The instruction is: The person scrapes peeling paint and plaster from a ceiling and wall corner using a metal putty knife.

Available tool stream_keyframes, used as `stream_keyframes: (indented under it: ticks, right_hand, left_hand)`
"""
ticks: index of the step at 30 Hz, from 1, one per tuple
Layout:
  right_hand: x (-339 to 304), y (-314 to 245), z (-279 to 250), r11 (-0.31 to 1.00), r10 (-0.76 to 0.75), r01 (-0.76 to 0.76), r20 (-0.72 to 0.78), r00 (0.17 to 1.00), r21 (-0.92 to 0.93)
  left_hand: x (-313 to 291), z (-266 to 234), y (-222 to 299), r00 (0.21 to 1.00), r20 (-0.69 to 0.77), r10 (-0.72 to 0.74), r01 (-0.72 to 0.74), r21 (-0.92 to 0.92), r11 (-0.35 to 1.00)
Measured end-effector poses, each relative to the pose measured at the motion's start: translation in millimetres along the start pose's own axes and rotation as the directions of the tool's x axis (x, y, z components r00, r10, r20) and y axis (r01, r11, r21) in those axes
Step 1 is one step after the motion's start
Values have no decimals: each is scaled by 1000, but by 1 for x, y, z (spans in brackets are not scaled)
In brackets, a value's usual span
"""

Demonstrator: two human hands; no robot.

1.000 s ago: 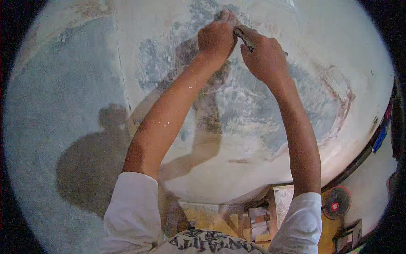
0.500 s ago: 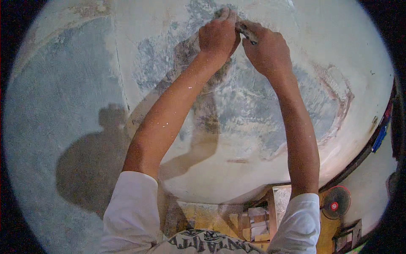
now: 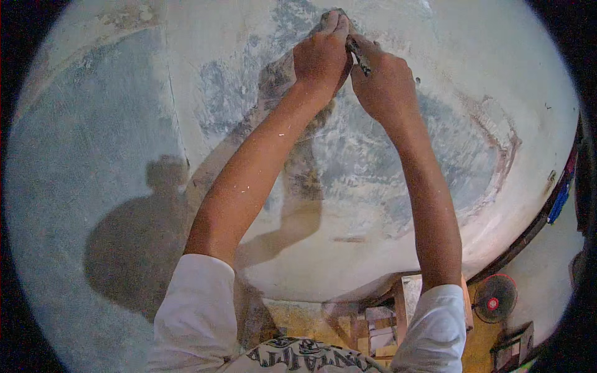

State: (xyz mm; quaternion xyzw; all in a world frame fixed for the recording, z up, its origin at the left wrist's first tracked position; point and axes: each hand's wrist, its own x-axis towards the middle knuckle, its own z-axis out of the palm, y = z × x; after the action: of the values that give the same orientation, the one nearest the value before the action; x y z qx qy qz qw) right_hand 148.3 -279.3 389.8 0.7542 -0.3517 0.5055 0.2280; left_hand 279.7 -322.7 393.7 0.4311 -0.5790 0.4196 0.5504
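Note:
High in the view, both my hands work at a wall (image 3: pixel 385 168) with a patchy blue-grey and whitish surface. My right hand (image 3: pixel 388 81) is closed around the dark, worn handle of what looks like a scraper (image 3: pixel 360 57). Its blade end is hidden by my hands. Close beside it, my left hand (image 3: pixel 321 57) has its fingers pressed together on the tool's upper end, against the wall. Grey smears cover those fingertips. The handle slants down to the right between my two hands.
Shadows of my head and arms (image 3: pixel 137 248) fall across the wall at left. A crack (image 3: pixel 175 109) runs down it. Rough broken plaster (image 3: pixel 507 146) edges the patch at right. Lower right are a round fan (image 3: pixel 495 298) and wooden furniture (image 3: pixel 398 304).
My right hand has shifted slightly down and left, and the handle slants more steeply. My left hand stays nearly in place. A small dark speck now shows beside my right hand.

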Motion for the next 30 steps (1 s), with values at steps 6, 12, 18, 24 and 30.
stream_keyframes:
  ticks: [6,12,18,24,30]
  right_hand:
    - [3,-1,-14,992,-119,121,-47,992,35]
    - [1,9,-7,985,-158,163,-81,984,56]
    - [6,4,-13,987,-159,160,-49,986,16]
    - [4,15,-3,976,-172,184,-108,979,115]
    - [10,23,-8,988,-148,151,-64,987,36]
  left_hand:
    - [7,-2,-2,1000,23,-5,2,122,993]
    - [10,-7,0,994,99,40,-49,90,995]
    - [11,-8,6,991,133,35,-54,144,988]
    - [7,-9,4,997,45,67,-71,100,992]
    - [15,-10,14,992,125,22,-41,157,987]
